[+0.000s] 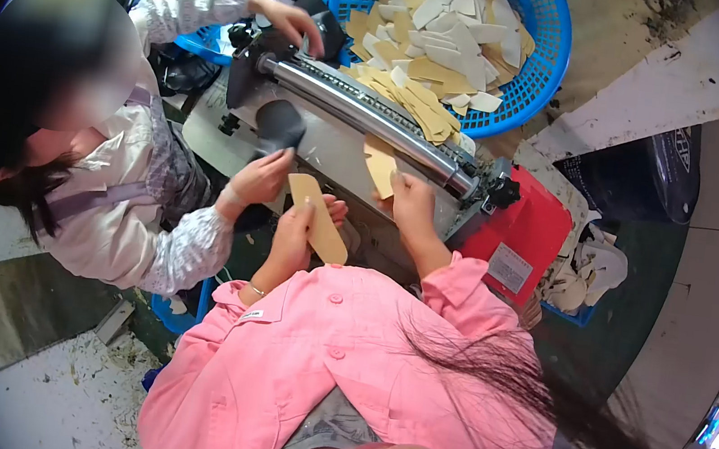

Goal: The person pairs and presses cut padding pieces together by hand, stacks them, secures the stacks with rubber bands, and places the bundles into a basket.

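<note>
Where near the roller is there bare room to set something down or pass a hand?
The pale plate lies bare on the near side of the roller, between the co-worker's dark piece and the tan piece in the right hand. The red panel looks bare above its label. Crowded: the heaped basket; around the left hand.

roller [360, 119] stands before basket [543, 76]

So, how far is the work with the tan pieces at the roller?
Possibly done: the tan and white cut pieces heaped in the blue basket beyond the metal roller; the picture cannot confirm it. In hand: the left hand holds a long tan piece, the right hand another tan piece beside the roller. Left: apparently at least these two.
</note>
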Demonstrator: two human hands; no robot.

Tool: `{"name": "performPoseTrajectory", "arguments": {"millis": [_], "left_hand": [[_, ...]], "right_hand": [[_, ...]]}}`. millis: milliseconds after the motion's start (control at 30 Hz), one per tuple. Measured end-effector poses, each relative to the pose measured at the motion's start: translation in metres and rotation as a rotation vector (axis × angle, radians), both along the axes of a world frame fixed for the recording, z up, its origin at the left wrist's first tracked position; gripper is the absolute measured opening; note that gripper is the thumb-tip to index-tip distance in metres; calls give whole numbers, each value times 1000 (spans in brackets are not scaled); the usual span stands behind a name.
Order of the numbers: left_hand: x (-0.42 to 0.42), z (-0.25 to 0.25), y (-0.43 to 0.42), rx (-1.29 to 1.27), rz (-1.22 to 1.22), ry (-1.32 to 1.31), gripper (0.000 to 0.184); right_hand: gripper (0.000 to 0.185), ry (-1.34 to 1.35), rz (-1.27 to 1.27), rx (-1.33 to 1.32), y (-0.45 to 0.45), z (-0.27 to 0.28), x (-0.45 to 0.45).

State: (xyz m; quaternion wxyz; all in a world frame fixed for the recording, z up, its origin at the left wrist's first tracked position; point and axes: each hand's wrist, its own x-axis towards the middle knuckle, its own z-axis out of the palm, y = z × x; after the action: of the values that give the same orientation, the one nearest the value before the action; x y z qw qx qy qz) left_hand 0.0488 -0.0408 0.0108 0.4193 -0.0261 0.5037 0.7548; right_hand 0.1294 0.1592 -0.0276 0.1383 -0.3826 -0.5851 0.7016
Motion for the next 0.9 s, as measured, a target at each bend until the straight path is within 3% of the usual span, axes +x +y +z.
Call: {"name": "performPoseTrajectory", "arguments": {"millis": [100, 200, 333, 467, 633, 700, 800, 900], "left_hand": [[4, 9, 15, 22, -23, 49, 41], [5, 18, 24, 1, 18, -55, 36], [6, 22, 32, -50, 57, -84, 35], [3, 17, 25, -45, -25, -52, 34], [5, 34, 23, 92, -100, -77, 30], [3, 21, 21, 37, -74, 2, 30], [-3, 5, 25, -130, -2, 60, 28], [-1, 5, 21, -284, 15, 58, 29]], "right_hand": [[35, -219, 462, 108, -27, 42, 24], [35, -153, 579, 302, -55, 79, 39], [24, -154, 427, 245, -61, 68, 43], [22, -2, 336, 480, -55, 47, 53], [23, -40, 296, 518, -45, 52, 56], [23, -36, 303, 393, -48, 57, 54], [21, 112, 211, 787, -51, 47, 48], [19, -122, 245, 712, -49, 53, 40]]}}
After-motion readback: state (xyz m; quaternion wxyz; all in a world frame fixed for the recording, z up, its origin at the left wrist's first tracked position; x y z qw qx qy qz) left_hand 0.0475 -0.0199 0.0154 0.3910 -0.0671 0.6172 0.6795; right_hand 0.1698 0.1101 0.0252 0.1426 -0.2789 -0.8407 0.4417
